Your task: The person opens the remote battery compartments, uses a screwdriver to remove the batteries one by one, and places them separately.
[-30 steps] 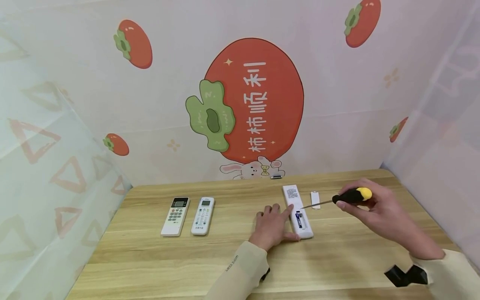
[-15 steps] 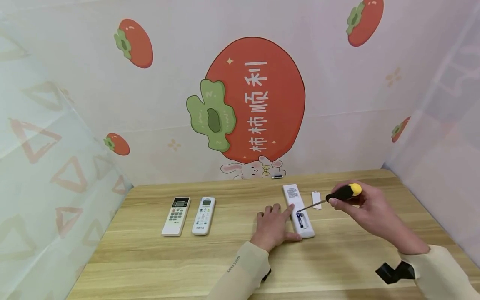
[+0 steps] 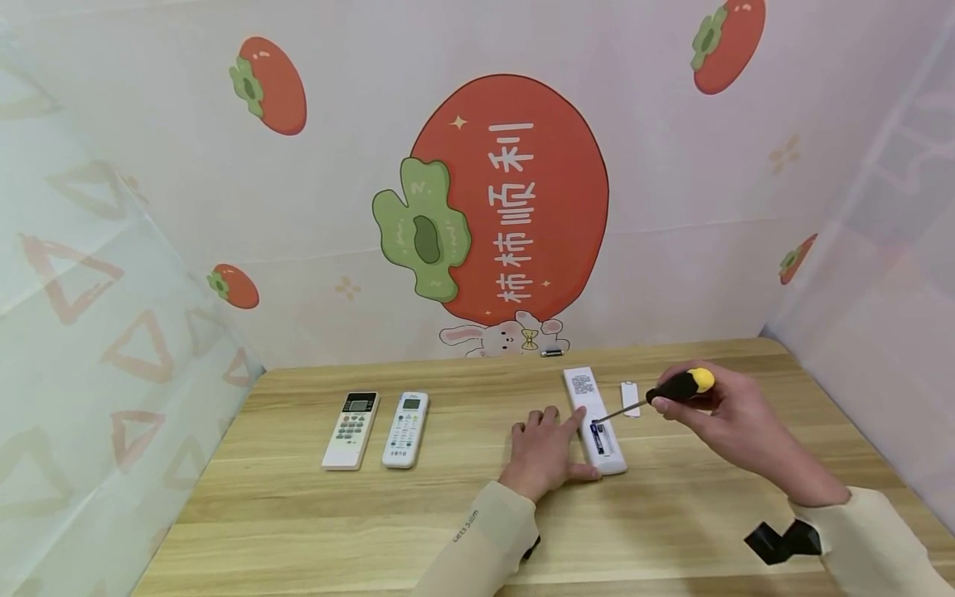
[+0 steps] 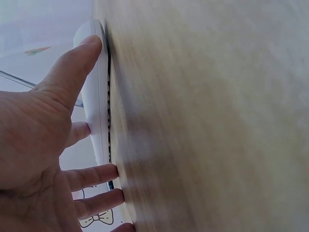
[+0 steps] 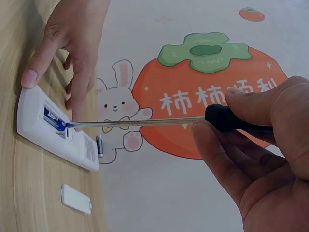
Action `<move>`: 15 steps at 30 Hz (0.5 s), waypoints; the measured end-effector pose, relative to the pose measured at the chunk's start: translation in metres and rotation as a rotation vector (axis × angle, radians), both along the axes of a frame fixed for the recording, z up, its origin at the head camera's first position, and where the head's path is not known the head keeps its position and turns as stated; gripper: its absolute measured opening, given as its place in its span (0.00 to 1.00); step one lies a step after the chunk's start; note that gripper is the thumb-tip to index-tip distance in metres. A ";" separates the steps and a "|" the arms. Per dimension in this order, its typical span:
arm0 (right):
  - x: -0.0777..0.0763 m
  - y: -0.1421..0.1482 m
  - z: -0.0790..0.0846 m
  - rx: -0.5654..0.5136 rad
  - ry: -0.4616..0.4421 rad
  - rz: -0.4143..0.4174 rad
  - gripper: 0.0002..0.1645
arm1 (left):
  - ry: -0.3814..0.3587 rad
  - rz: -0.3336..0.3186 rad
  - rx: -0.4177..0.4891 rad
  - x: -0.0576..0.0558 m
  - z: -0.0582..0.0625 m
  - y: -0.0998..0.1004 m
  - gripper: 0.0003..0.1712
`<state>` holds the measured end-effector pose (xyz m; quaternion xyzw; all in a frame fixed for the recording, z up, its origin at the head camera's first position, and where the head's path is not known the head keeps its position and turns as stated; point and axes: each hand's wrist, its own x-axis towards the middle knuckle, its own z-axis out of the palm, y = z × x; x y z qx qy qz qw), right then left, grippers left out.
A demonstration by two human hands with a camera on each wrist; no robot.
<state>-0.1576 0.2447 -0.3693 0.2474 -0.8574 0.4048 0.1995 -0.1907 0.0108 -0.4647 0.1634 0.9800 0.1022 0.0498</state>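
A white remote control [image 3: 589, 390] lies face down, its battery compartment uncovered. One blue battery [image 5: 54, 118] sits in the compartment. My left hand [image 3: 543, 452] steadies the remote: thumb and index finger press its edge, while the other fingers rest spread on the table, as the left wrist view shows. With my right hand [image 3: 734, 414] I grip a black-and-yellow screwdriver [image 3: 675, 387] by its handle. Its metal shaft [image 5: 140, 122] slants down to the compartment, and the tip meets the end of the battery. The white battery cover [image 3: 630, 398] lies right of the remote.
Two more remotes, one with a black top [image 3: 351, 431] and one all white [image 3: 406, 429], lie face up at the left. A loose battery [image 3: 552, 353] is at the table's back edge. Printed cloth walls [image 3: 634, 307] enclose the wooden table [image 3: 298, 531].
The right hand has moved left and slightly down with the screwdriver, bringing its tip to the battery's upper end. The left hand has stayed on the remote.
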 end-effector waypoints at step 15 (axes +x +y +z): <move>-0.010 -0.010 0.023 0.139 -0.056 -0.033 0.10 | -0.032 0.006 0.008 -0.001 0.001 0.001 0.55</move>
